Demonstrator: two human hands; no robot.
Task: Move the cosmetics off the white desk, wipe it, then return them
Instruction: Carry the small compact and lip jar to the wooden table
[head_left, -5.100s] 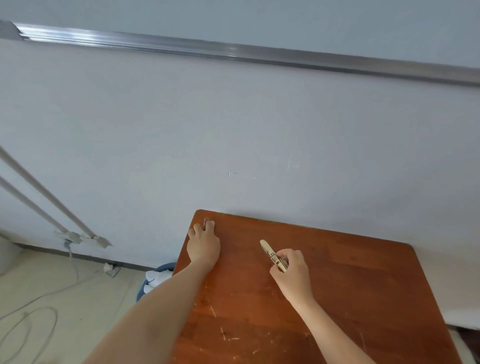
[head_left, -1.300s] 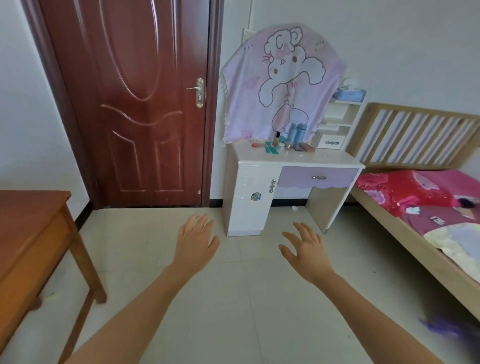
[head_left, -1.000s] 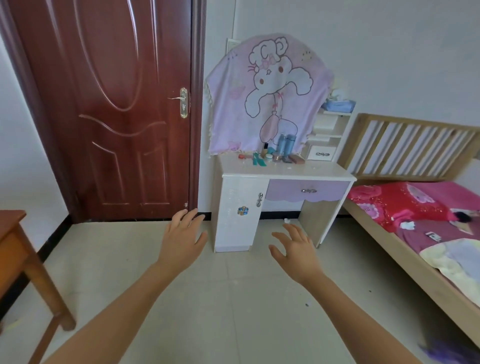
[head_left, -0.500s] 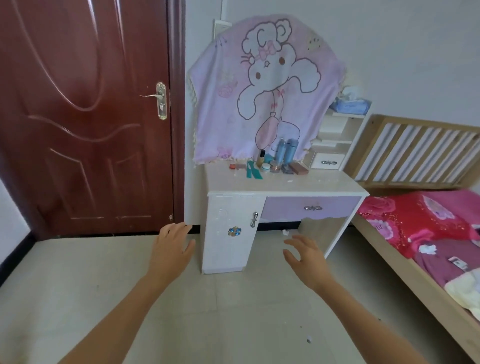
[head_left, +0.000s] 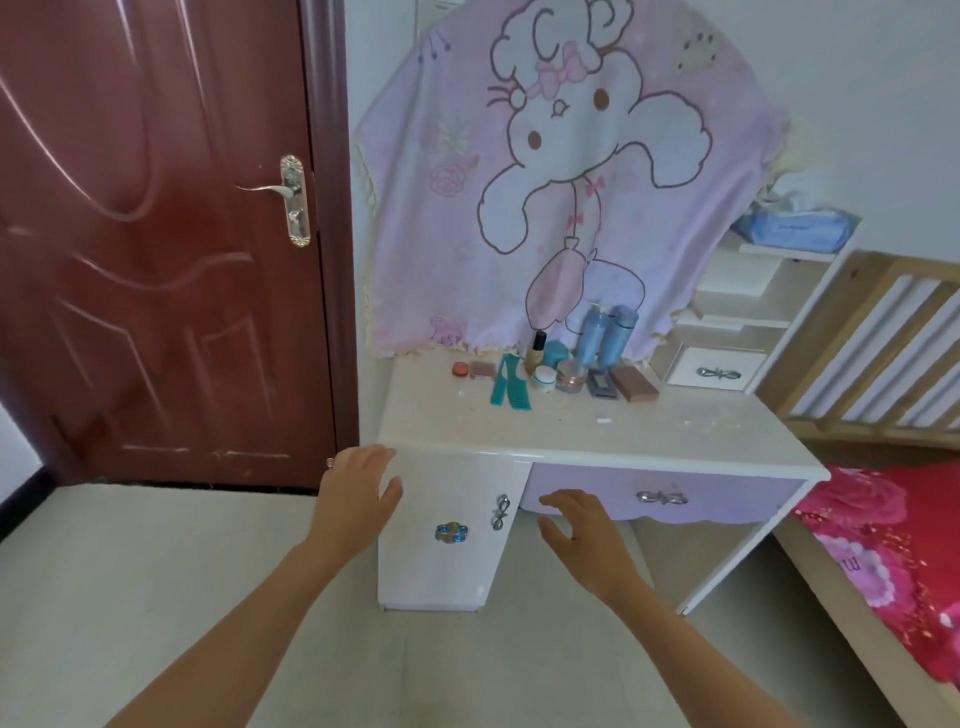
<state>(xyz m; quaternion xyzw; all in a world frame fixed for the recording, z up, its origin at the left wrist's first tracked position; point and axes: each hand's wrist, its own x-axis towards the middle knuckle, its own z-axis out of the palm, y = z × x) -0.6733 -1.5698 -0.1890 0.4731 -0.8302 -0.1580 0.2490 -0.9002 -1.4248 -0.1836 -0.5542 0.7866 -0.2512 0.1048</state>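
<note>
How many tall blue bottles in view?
2. Left blue bottle and right blue bottle stand side by side at the back of the white desk. Others may hide behind.

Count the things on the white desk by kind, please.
Blue bottles: 2
Black-capped bottle: 1
Jars: 3
Flat compacts and palettes: 4
Teal comb: 1, possibly two overlapping
Total: 11

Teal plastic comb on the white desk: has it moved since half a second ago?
No. The teal plastic comb lies at the same spot on the white desk, just left of the small white jar, as earlier; only the camera has come closer.
</note>
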